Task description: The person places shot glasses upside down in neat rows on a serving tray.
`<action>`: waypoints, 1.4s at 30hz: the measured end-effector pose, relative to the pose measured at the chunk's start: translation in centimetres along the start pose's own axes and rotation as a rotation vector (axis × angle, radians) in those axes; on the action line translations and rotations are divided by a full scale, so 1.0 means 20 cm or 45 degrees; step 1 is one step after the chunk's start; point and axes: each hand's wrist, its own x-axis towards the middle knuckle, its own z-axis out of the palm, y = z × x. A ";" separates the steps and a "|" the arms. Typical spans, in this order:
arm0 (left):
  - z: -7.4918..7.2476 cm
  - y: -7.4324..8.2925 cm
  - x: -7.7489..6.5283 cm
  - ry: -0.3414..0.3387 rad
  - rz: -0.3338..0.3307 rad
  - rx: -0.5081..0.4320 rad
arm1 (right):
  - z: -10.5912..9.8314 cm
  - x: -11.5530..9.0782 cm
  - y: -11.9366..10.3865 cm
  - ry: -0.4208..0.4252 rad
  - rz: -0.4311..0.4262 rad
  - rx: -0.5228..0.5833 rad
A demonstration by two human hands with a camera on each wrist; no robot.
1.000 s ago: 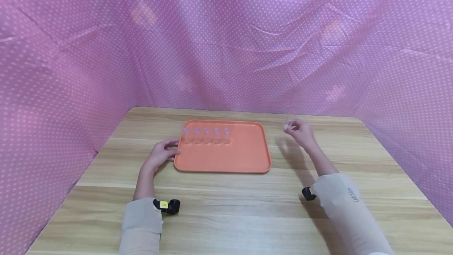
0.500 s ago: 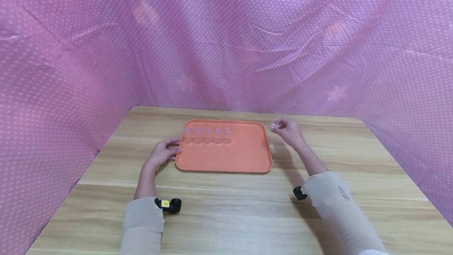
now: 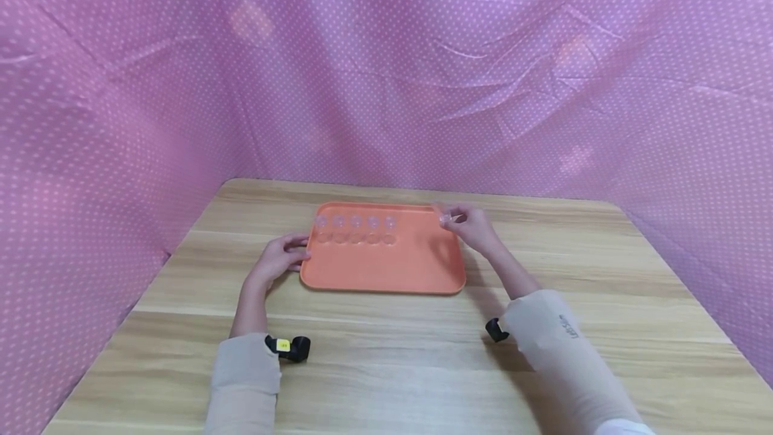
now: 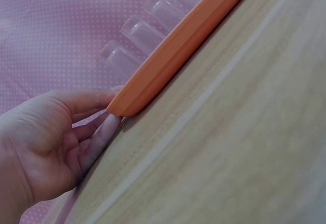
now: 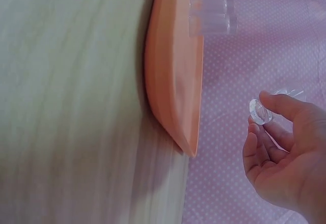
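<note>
An orange tray (image 3: 386, 270) lies on the wooden table. Several small clear cups (image 3: 356, 223) stand in a row across its back left part. At the tray's left edge my left hand (image 3: 276, 259) holds the rim, fingertips on its upper edge and a digit low against its side in the left wrist view. My right hand (image 3: 476, 229) is raised over the tray's back right corner. Between thumb and fingers it pinches one more clear cup (image 5: 261, 112), its thick round base facing the camera in the right wrist view.
The wooden table (image 3: 386, 361) extends around the tray on all sides. Pink dotted cloth (image 3: 386, 72) hangs behind the table and along both sides. Each wrist wears a black camera (image 3: 296, 348) over a light sleeve.
My right hand has moved left with the clear cup, from beside the tray to over its back right corner. My left hand keeps its hold on the tray's left edge.
</note>
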 end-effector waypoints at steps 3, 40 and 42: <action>0.00 0.00 0.00 -0.002 -0.002 0.004 | 0.02 0.00 0.00 0.001 -0.031 -0.016; 0.00 0.01 -0.01 0.014 -0.032 -0.001 | 0.27 0.08 -0.07 0.124 -0.160 0.128; 0.00 0.01 -0.01 0.014 -0.037 0.000 | 0.29 0.09 -0.07 0.120 -0.162 0.123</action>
